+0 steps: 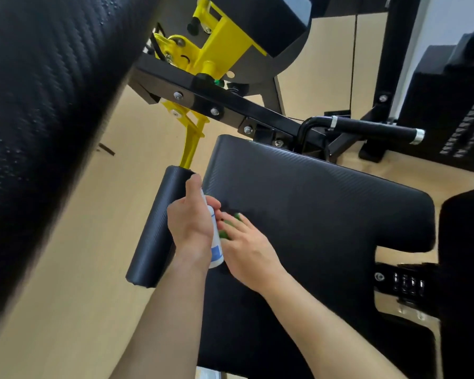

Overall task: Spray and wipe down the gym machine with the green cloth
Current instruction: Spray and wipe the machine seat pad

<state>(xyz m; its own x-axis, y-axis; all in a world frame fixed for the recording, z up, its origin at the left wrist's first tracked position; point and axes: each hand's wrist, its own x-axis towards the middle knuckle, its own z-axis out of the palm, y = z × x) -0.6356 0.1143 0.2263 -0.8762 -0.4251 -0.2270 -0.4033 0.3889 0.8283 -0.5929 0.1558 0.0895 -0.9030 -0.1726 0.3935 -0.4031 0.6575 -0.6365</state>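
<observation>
My left hand (188,217) grips a white spray bottle (216,250) with a blue label, held upright at the left edge of the black seat pad (326,203). My right hand (244,242) lies flat on the green cloth (226,225) and presses it onto the seat pad, right beside the bottle. Only small bits of the cloth show between the fingers. A black roller pad (156,228) on a yellow arm (190,143) sits just left of the seat.
A large black padded roller (39,105) fills the left side, close to my head. The machine's black frame bar (230,105), yellow bracket (203,42) and a black handle (375,128) lie beyond the seat. Tan floor (80,296) surrounds it.
</observation>
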